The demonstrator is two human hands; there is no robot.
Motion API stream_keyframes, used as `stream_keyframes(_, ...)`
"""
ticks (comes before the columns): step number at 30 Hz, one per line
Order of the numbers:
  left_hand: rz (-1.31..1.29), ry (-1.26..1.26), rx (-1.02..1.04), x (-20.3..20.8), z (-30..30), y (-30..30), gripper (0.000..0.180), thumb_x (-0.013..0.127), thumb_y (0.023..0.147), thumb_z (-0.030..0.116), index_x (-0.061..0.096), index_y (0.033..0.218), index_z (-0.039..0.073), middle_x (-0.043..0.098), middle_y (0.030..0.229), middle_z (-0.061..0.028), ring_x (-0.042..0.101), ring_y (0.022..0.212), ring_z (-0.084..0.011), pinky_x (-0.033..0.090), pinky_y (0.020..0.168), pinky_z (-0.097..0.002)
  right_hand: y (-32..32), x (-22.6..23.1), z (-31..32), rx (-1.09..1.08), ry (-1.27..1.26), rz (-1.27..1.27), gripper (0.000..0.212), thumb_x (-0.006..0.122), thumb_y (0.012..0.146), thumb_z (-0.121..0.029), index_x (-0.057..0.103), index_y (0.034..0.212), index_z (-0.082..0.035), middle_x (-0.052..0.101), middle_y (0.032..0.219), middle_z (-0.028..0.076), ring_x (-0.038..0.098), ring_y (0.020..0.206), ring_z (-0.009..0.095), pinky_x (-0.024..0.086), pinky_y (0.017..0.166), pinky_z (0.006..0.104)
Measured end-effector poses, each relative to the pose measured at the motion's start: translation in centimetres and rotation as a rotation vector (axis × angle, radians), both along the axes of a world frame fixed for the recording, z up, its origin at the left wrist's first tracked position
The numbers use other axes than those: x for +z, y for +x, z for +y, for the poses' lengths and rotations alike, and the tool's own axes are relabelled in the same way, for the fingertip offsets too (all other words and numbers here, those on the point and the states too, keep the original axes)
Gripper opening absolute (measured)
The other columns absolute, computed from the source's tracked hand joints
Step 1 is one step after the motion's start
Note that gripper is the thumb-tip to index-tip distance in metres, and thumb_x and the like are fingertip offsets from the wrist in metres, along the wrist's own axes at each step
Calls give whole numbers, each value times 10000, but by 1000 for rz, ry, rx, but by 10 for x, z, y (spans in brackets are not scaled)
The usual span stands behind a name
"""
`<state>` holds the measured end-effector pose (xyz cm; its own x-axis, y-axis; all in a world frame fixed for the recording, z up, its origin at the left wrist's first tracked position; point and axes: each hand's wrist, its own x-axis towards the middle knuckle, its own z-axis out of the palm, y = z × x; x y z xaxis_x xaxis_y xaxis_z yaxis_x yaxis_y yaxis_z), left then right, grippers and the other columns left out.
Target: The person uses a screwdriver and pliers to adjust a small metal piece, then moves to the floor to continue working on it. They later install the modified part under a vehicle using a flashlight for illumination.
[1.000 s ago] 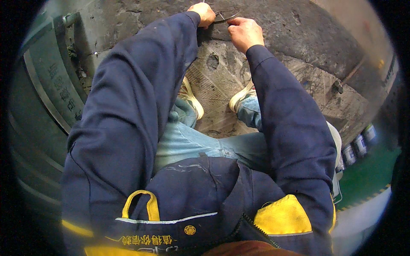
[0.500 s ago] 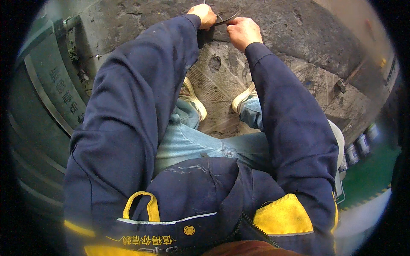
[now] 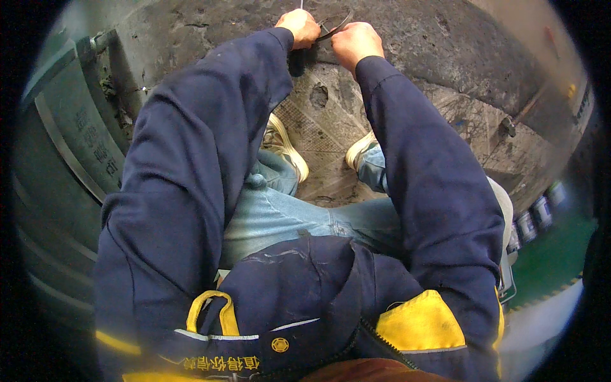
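At the top middle, both arms reach forward over worn dark ground. My left hand (image 3: 299, 27) is closed, its fingers wrapped round an end of a thin dark curved strip (image 3: 326, 34). My right hand (image 3: 358, 46) is closed too, pinching the strip's other side, a short way to the right. The strip bends up in a loop between the hands; I cannot tell whether it is wire or a band. A thin pale line stands up above the left hand, cut off by the top edge. Fingertips are mostly hidden behind the knuckles.
Between my two shoes (image 3: 289, 153) lies a dirty patterned floor plate (image 3: 321, 127) with a dark pit. A green ribbed container (image 3: 83, 146) stands close at the left. Several small cylindrical cans (image 3: 541, 213) line the right, beside a green floor (image 3: 547, 254).
Both hands have shifted slightly left, the right one also a little upward. They still hold the strip, whose loop now curves up more steeply.
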<state>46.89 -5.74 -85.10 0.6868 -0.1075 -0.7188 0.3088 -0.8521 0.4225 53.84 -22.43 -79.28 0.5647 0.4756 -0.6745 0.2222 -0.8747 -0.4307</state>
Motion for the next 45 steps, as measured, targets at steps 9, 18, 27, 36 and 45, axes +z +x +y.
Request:
stream_keyframes(9, 190, 7, 380, 10, -14, 5, 298, 634, 879, 189, 810, 1074, 48, 752, 1168, -230, 723, 1122, -410, 574, 985, -462, 9, 13, 7, -215, -62, 195, 362, 694, 914, -298, 802, 1081, 4, 757, 1185, 232, 725, 1157, 372, 562, 1016, 418)
stream_keyframes(18, 286, 26, 556, 20, -21, 12, 320, 629, 869, 220, 809, 1056, 34, 755, 1126, -255, 724, 1127, -410, 568, 973, -451, 13, -10, 2, -279, -110, 268, 353, 660, 909, -254, 797, 1075, 25, 752, 1192, 242, 724, 1164, 366, 562, 1013, 415)
stream_keyframes(27, 211, 16, 523, 18, -24, 12, 251, 673, 889, 258, 768, 849, 29, 734, 724, -147, 726, 658, -281, 588, 710, -404, 13, -11, -2, -320, -58, 274, 352, 645, 901, -253, 803, 1076, 8, 759, 1188, 220, 725, 1159, 365, 559, 1016, 414)
stream_keyframes(36, 192, 42, 416, 15, -24, 12, 247, 679, 888, 274, 793, 894, 55, 749, 751, -153, 762, 708, -293, 602, 754, -421, 15, -19, -5, -335, -56, 316, 349, 629, 911, -261, 809, 1072, -8, 762, 1183, 208, 725, 1155, 362, 556, 1017, 418)
stream_keyframes(45, 140, 117, 390, 6, -24, 7, 256, 678, 853, 278, 804, 878, 57, 776, 836, -168, 765, 849, -360, 597, 833, -426, 7, 2, 1, -469, -73, 280, 358, 653, 912, -271, 801, 1085, 6, 748, 1202, 241, 714, 1173, 383, 551, 1033, 427)
